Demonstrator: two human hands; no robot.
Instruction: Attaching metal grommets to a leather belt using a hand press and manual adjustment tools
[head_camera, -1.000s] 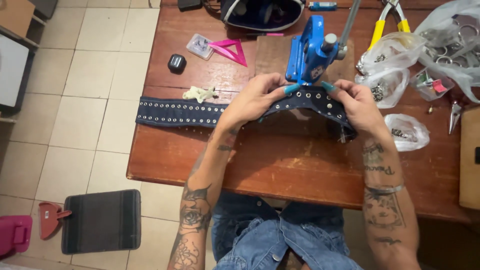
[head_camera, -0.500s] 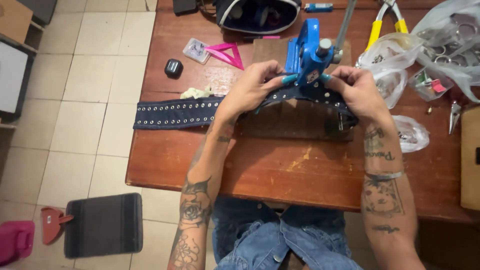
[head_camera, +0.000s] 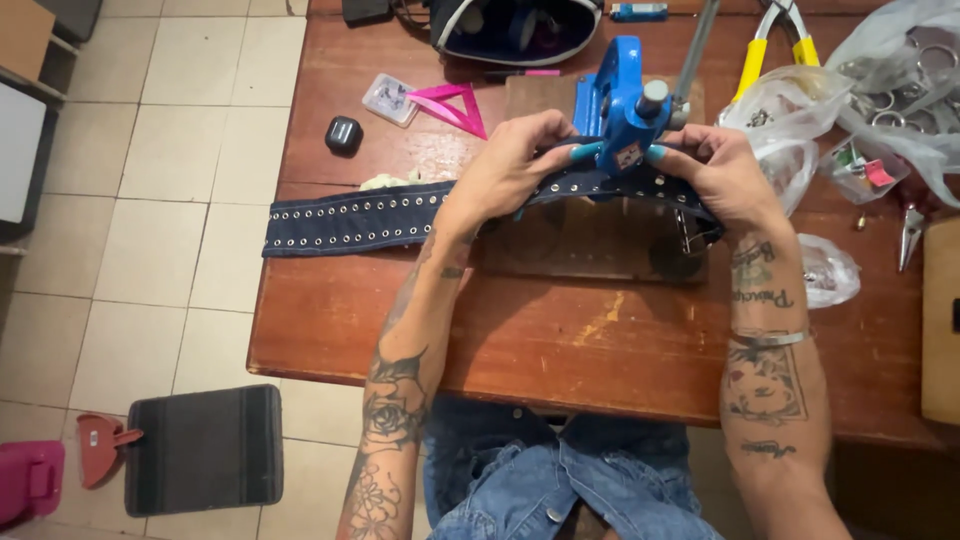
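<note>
Studded denim belt | lies across wooden table, right part fed under blue hand press | left hand pinches belt beside press; right hand pinches it on other side | step, judged: lining up belt under die; next move needs steady hold and exact alignment

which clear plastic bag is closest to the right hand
The clear bag just above the right hand, nearly touching its knuckles; the small one by the wrist sits apart.
</note>
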